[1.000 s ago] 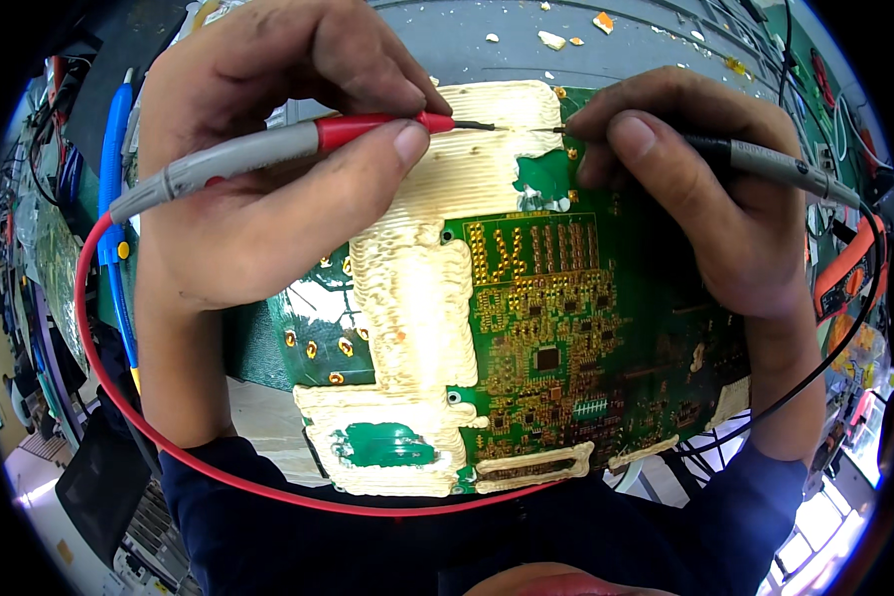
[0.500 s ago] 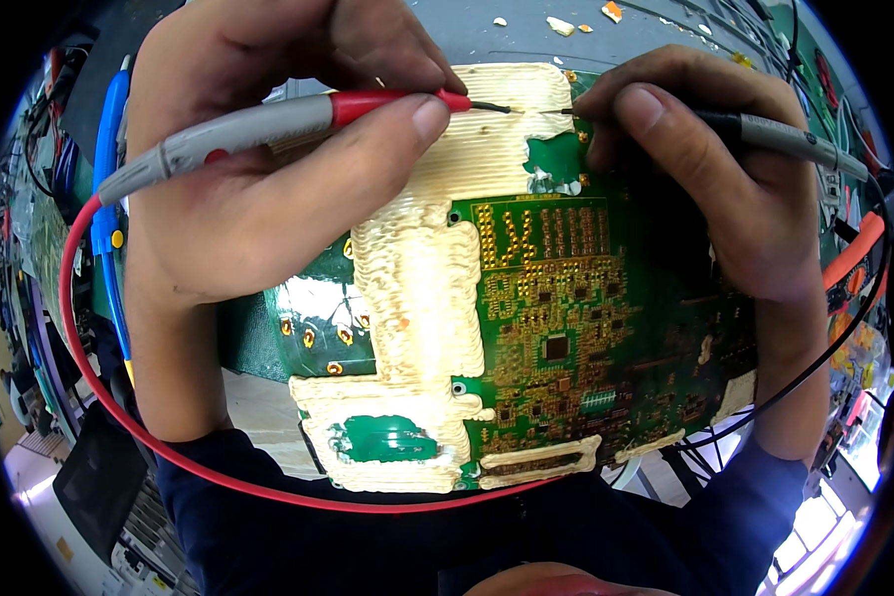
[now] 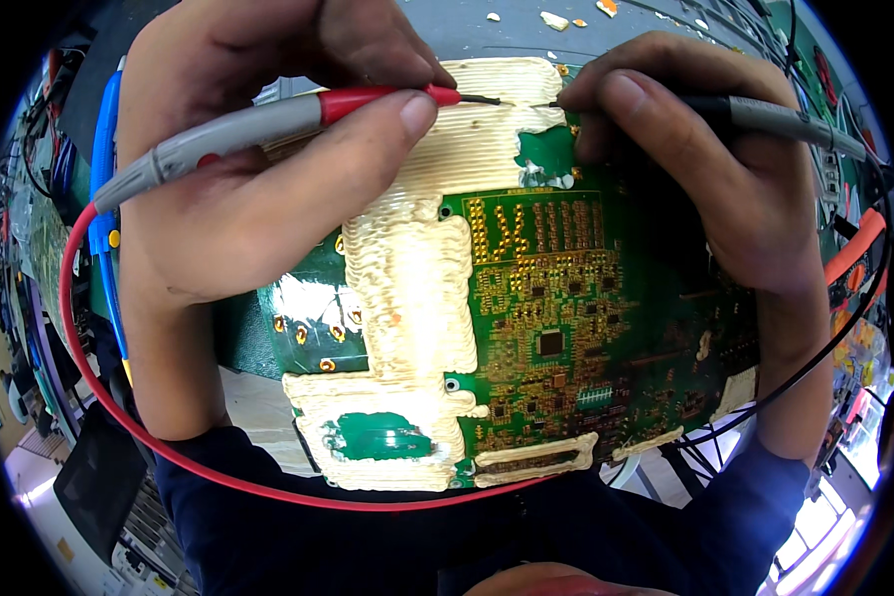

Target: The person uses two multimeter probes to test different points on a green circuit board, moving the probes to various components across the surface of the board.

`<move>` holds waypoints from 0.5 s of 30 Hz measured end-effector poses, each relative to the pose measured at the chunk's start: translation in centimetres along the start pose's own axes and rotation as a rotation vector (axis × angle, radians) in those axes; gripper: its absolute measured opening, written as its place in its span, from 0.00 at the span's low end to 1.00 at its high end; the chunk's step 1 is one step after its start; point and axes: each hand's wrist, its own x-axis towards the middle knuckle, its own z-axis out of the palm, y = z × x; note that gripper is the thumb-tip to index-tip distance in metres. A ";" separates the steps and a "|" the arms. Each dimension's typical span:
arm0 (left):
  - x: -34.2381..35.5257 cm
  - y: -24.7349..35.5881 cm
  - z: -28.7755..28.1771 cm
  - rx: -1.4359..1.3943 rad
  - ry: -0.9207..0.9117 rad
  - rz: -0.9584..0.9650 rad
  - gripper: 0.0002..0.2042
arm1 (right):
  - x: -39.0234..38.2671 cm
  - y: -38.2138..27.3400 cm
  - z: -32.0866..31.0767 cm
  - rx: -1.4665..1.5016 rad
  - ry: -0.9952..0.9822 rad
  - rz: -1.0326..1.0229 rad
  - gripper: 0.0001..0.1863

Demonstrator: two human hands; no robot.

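Note:
My left hand [image 3: 278, 189] is closed in a pinch round a red and grey test probe [image 3: 258, 129], whose dark tip points right over the far part of a circuit board [image 3: 526, 368]. Facing it, my right hand [image 3: 705, 149] pinches a black and grey test probe [image 3: 780, 121], its thin tip pointing left. Both tips are close together at a gap in the cream ridged coating [image 3: 407, 298]; whether they touch the board I cannot tell. The green board carries rows of gold pads, small chips and bare green patches within the coating.
A red cable [image 3: 169, 452] loops from the left probe below the board, and a black cable [image 3: 815, 368] runs down at the right. Left of my wrist lies a blue tool [image 3: 107, 169]. Cream and orange flakes [image 3: 554, 20] are scattered on the dark bench beyond the board.
The board, both hands and their probes have shifted slightly left and up in the picture. The probes stay in the same grips, tips facing each other.

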 end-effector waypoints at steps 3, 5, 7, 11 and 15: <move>-0.1 0.1 0.3 -0.076 0.033 -0.054 0.06 | 0.0 -0.2 -0.2 -0.011 -0.009 0.008 0.13; 0.0 0.0 0.3 -0.085 0.029 -0.059 0.06 | -0.1 -0.1 -0.2 0.008 -0.001 0.023 0.13; 0.1 0.1 0.4 -0.071 0.028 -0.056 0.06 | -0.2 0.0 -0.2 0.017 0.004 0.029 0.13; -0.1 0.6 0.4 -0.058 0.054 -0.062 0.06 | -0.1 -0.3 -0.3 -0.006 -0.002 0.028 0.13; -0.1 0.7 0.6 -0.011 0.052 -0.033 0.06 | -0.2 -0.1 0.2 0.055 0.041 0.051 0.13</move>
